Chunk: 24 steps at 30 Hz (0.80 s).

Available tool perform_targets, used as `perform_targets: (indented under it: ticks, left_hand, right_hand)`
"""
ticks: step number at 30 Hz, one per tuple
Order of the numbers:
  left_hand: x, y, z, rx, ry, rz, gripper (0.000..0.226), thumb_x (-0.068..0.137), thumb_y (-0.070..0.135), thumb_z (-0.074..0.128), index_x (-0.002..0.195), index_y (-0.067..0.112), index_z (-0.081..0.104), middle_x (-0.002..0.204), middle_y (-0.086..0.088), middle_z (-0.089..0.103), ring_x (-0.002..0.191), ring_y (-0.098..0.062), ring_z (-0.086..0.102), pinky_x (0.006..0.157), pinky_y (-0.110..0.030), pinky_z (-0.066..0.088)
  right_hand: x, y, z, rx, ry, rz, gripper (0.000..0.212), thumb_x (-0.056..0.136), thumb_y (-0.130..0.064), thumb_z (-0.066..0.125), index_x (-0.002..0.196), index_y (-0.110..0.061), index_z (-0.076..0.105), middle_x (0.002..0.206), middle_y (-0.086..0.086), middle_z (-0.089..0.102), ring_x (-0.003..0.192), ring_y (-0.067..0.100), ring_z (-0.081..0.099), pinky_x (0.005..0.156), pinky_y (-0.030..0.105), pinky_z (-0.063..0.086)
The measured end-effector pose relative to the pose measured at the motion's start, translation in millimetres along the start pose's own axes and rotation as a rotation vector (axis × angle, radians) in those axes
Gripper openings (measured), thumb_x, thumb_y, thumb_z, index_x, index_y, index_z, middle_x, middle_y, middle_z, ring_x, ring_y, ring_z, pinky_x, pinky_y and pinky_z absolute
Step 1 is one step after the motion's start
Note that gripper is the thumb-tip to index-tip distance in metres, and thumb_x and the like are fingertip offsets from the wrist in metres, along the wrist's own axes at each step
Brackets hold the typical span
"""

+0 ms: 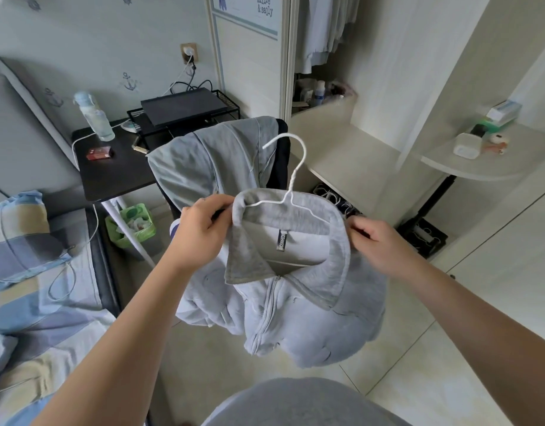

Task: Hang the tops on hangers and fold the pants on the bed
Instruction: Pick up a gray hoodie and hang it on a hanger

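Note:
A light grey zip-up top [299,305] hangs in mid-air in front of me on a white wire hanger [291,176], whose hook sticks up above the collar. My left hand [200,232] grips the left side of the collar and shoulder. On the right side, my right hand [372,241] pinches the collar edge. The zip is partly closed and a dark label shows inside the neck. Behind it, another grey garment [209,161] is draped over a chair back. The bed [34,302] with striped blue bedding lies at the left.
A black side table [117,173] holds a bottle, a red box and a laptop on a wire rack. A green-lined bin [133,226] stands under it. An open wardrobe [326,32] with hanging clothes is at the back; a rounded shelf [468,161] is at the right.

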<state>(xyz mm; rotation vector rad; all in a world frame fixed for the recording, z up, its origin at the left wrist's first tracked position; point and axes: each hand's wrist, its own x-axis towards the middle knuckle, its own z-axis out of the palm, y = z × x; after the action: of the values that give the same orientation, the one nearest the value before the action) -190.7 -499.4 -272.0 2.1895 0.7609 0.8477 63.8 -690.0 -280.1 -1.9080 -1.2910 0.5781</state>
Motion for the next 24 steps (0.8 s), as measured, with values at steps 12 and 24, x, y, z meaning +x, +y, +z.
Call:
perform_targets:
  ticks: [12,24]
  left_hand:
    - [33.3,3.2,50.3,0.135,-0.076,-0.137,0.033,0.088,0.05,0.037,0.107,0.047,0.063,0.105,0.014,0.065,0.105,-0.024,0.059,0.094,-0.054,0.047]
    - [13.4,44.1,106.9,-0.112,-0.536,-0.181,0.011,0.099,0.03,0.059,0.107,0.03,0.067,0.104,0.016,0.068,0.094,-0.003,0.063,0.078,-0.01,0.045]
  right_hand:
    - [-46.8,8.8,-21.9,0.255,0.119,0.18,0.031,0.1,-0.018,0.055,0.071,-0.01,0.063,0.064,-0.004,0.052,0.061,0.006,0.048,0.06,0.021,0.036]
    - [-51.8,8.8,-30.4,0.866,0.362,0.386,0.026,0.098,-0.015,0.058,0.077,-0.017,0.073,0.076,0.002,0.071,0.072,0.015,0.069,0.068,0.028,0.054]
